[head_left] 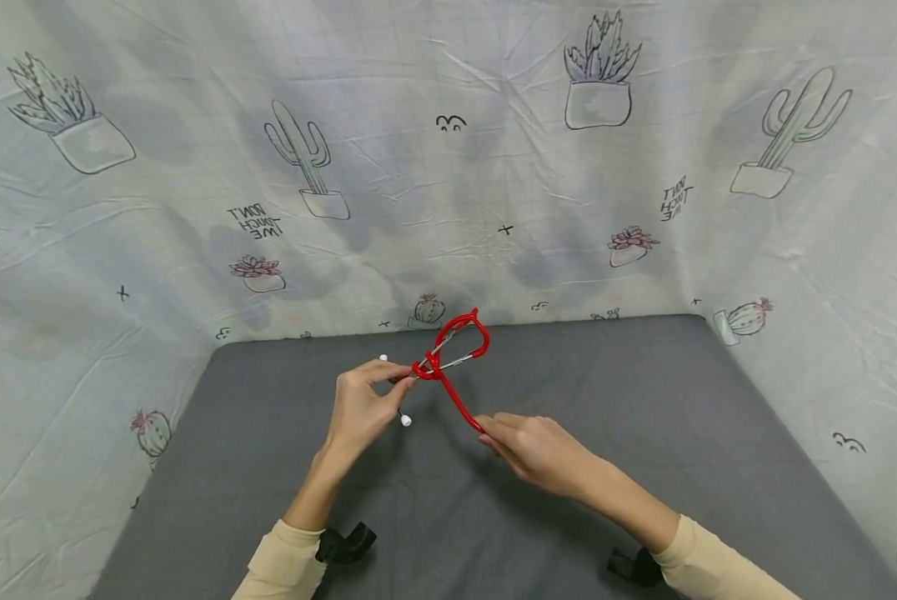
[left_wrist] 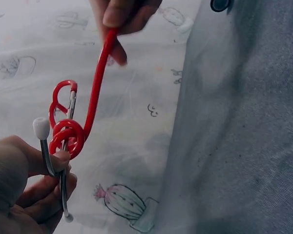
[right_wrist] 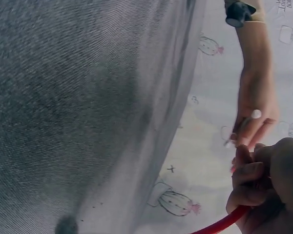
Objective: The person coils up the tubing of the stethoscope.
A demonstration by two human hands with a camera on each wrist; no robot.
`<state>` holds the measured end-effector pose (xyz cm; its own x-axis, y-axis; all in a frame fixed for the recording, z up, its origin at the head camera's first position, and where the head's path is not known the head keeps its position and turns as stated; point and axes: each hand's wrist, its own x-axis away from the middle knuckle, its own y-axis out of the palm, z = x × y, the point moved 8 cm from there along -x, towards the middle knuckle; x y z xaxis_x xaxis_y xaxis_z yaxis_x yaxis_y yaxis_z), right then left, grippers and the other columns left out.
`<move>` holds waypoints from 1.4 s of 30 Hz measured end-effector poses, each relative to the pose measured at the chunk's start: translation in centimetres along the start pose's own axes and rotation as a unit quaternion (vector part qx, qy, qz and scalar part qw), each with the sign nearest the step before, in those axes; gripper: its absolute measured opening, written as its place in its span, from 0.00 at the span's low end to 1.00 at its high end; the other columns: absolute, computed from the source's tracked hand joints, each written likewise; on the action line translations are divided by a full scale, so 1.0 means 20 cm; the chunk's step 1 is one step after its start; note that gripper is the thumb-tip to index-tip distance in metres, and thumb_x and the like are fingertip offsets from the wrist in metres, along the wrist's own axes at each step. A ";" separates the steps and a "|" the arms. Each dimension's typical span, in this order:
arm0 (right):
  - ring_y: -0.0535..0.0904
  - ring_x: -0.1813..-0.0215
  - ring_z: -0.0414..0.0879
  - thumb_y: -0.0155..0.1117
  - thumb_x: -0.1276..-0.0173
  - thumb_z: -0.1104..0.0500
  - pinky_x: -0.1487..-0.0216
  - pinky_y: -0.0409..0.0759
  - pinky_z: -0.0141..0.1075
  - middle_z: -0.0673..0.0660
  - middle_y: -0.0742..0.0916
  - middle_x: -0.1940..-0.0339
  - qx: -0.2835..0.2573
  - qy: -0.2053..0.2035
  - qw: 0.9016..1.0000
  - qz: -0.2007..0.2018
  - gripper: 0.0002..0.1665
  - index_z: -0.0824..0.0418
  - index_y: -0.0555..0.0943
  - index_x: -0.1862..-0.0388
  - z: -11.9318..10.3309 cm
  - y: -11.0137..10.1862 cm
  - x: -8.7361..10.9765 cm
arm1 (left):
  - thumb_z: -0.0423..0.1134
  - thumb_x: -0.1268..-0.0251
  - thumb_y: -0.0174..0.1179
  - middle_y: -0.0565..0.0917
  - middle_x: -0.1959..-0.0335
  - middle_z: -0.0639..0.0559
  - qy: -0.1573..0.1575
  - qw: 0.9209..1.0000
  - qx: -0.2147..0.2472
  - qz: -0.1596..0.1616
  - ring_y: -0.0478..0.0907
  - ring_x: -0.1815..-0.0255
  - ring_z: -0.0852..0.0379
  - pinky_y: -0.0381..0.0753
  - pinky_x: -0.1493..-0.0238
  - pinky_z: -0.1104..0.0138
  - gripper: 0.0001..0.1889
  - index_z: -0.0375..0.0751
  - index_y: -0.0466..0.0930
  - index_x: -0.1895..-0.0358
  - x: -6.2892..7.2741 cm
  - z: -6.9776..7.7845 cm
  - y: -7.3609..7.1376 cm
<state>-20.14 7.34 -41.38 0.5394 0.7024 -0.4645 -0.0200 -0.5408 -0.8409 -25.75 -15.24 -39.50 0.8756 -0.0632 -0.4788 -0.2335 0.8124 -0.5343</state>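
A stethoscope with red tubing (head_left: 458, 400), metal ear tubes (head_left: 459, 360) and white ear tips (head_left: 406, 421) is held up over the grey table. My left hand (head_left: 362, 404) pinches the metal ear tubes between thumb and fingers, close to the ear tips. Just beyond those fingers the tubing is coiled round the metal, as the red coil (left_wrist: 68, 138) in the left wrist view makes plain. My right hand (head_left: 534, 450) grips a straight stretch of tubing that runs down from the coil. More red tubing (right_wrist: 222, 222) trails out of that hand in the right wrist view.
The grey tabletop (head_left: 681, 417) spreads below both hands. A pale cloth (head_left: 448, 167) printed with cacti and potted plants rises behind the table and along its sides. Black wrist mounts (head_left: 347, 543) sit by both sleeves.
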 end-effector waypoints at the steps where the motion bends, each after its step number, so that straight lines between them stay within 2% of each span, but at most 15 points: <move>1: 0.63 0.76 0.27 0.73 0.25 0.62 0.76 0.63 0.15 0.45 0.80 0.73 0.009 -0.004 1.000 -0.001 0.13 0.61 0.87 0.45 -0.01 -0.01 0.00 | 0.29 0.38 0.78 0.96 0.62 0.48 -0.003 1.000 -0.002 0.002 0.92 0.61 0.51 0.91 0.44 0.52 0.06 0.38 0.96 0.60 0.00 -0.01 0.00; 5: 0.63 0.77 0.28 0.76 0.28 0.62 0.77 0.61 0.14 0.46 0.81 0.73 0.042 -0.012 0.999 -0.002 0.14 0.62 0.87 0.46 -0.03 -0.04 0.00 | 0.28 0.38 0.78 0.95 0.62 0.48 -0.009 1.000 -0.007 0.001 0.92 0.61 0.51 0.91 0.44 0.50 0.06 0.38 0.96 0.60 0.00 -0.02 0.01; 10: 0.61 0.79 0.28 0.76 0.27 0.59 0.77 0.57 0.14 0.46 0.80 0.74 0.080 -0.013 0.997 -0.013 0.14 0.61 0.86 0.47 -0.07 -0.09 -0.01 | 0.28 0.38 0.78 0.95 0.62 0.49 0.003 1.000 -0.023 0.000 0.91 0.63 0.53 0.90 0.56 0.56 0.05 0.38 0.96 0.60 0.00 -0.01 0.00; 11: 0.60 0.79 0.28 0.77 0.27 0.59 0.78 0.55 0.14 0.45 0.80 0.74 0.087 -0.014 0.996 -0.017 0.14 0.61 0.86 0.47 -0.08 -0.10 -0.01 | 0.28 0.38 0.78 0.95 0.63 0.49 0.006 1.000 -0.026 0.002 0.91 0.64 0.53 0.91 0.53 0.55 0.05 0.37 0.96 0.60 0.00 0.00 0.00; 16: 0.56 0.80 0.29 0.79 0.29 0.57 0.78 0.48 0.15 0.45 0.78 0.76 0.124 -0.016 0.992 -0.030 0.12 0.58 0.84 0.53 -0.13 -0.14 0.00 | 0.27 0.38 0.77 0.94 0.63 0.48 0.009 0.999 -0.034 0.002 0.90 0.65 0.53 0.91 0.50 0.52 0.05 0.35 0.96 0.60 -0.01 0.02 -0.02; 20: 0.54 0.80 0.29 0.79 0.29 0.56 0.79 0.44 0.17 0.44 0.76 0.78 0.159 -0.019 0.986 -0.040 0.11 0.56 0.82 0.58 -0.16 -0.17 0.00 | 0.27 0.38 0.77 0.94 0.63 0.46 0.016 0.999 -0.048 -0.002 0.90 0.66 0.52 0.90 0.58 0.59 0.05 0.34 0.96 0.60 -0.01 0.02 -0.02; 22: 0.54 0.80 0.30 0.80 0.30 0.55 0.79 0.43 0.18 0.43 0.75 0.79 0.178 -0.030 0.983 -0.039 0.13 0.55 0.81 0.61 -0.18 -0.20 0.00 | 0.27 0.38 0.77 0.94 0.63 0.46 0.016 0.998 -0.061 -0.008 0.90 0.66 0.52 0.87 0.65 0.64 0.05 0.33 0.96 0.60 -0.01 0.02 -0.02; 26: 0.58 0.81 0.30 0.84 0.36 0.55 0.80 0.49 0.19 0.43 0.76 0.78 0.202 -0.065 0.977 -0.010 0.14 0.55 0.85 0.61 -0.21 -0.28 -0.01 | 0.27 0.38 0.77 0.94 0.64 0.47 0.012 0.996 -0.082 -0.032 0.89 0.65 0.53 0.85 0.65 0.67 0.05 0.34 0.96 0.60 0.00 0.00 0.00; 29: 0.62 0.80 0.31 0.86 0.40 0.56 0.81 0.56 0.21 0.43 0.78 0.77 0.213 -0.085 0.973 0.017 0.16 0.56 0.87 0.59 -0.21 -0.35 -0.03 | 0.26 0.39 0.77 0.93 0.64 0.47 0.020 0.994 -0.093 -0.053 0.89 0.64 0.54 0.86 0.65 0.67 0.06 0.34 0.96 0.59 0.02 -0.01 0.03; 31: 0.61 0.80 0.32 0.86 0.40 0.57 0.82 0.58 0.22 0.44 0.77 0.77 0.221 -0.097 0.970 0.031 0.15 0.56 0.87 0.58 -0.21 -0.40 -0.05 | 0.25 0.39 0.77 0.92 0.64 0.47 0.033 0.993 -0.094 -0.068 0.89 0.64 0.53 0.85 0.66 0.68 0.07 0.33 0.96 0.59 0.03 0.01 0.04; 32: 0.60 0.80 0.32 0.80 0.32 0.56 0.81 0.57 0.22 0.44 0.77 0.77 0.227 -0.104 0.968 0.038 0.10 0.56 0.86 0.58 -0.21 -0.42 -0.06 | 0.25 0.40 0.78 0.92 0.64 0.47 0.040 0.992 -0.095 -0.077 0.88 0.65 0.53 0.83 0.67 0.70 0.07 0.33 0.96 0.58 0.04 0.02 0.05; 36: 0.61 0.80 0.34 0.80 0.31 0.56 0.81 0.57 0.23 0.45 0.76 0.76 0.245 -0.136 0.958 0.060 0.11 0.57 0.86 0.56 -0.20 -0.48 -0.10 | 0.23 0.41 0.78 0.90 0.64 0.47 0.068 0.988 -0.089 -0.110 0.86 0.65 0.54 0.79 0.69 0.72 0.08 0.31 0.95 0.58 0.07 0.08 0.10; 38: 0.66 0.80 0.34 0.82 0.34 0.58 0.81 0.61 0.24 0.46 0.78 0.74 0.256 -0.149 0.953 0.070 0.13 0.57 0.86 0.55 -0.20 -0.50 -0.12 | 0.23 0.41 0.78 0.89 0.64 0.48 0.082 0.985 -0.090 -0.126 0.85 0.64 0.54 0.82 0.68 0.71 0.08 0.32 0.95 0.58 0.08 0.11 0.12; 39: 0.69 0.80 0.35 0.87 0.42 0.60 0.81 0.63 0.25 0.46 0.79 0.73 0.258 -0.153 0.951 0.074 0.20 0.57 0.87 0.54 -0.20 -0.51 -0.14 | 0.24 0.41 0.78 0.89 0.64 0.49 0.092 0.982 -0.093 -0.134 0.84 0.63 0.54 0.84 0.65 0.69 0.08 0.32 0.96 0.58 0.10 0.12 0.13; 42: 0.74 0.79 0.35 0.88 0.44 0.60 0.81 0.68 0.26 0.45 0.82 0.71 0.266 -0.164 0.946 0.093 0.21 0.56 0.87 0.54 -0.18 -0.54 -0.17 | 0.26 0.40 0.78 0.89 0.64 0.52 0.129 0.974 -0.104 -0.157 0.83 0.62 0.55 0.85 0.60 0.65 0.08 0.36 0.96 0.58 0.13 0.17 0.14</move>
<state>-18.71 9.07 -29.62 0.1970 0.7712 -0.6054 -0.5554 -0.4211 -0.7171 -22.80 -11.23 -39.88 0.7882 -0.4559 -0.4135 -0.0745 0.5963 -0.7993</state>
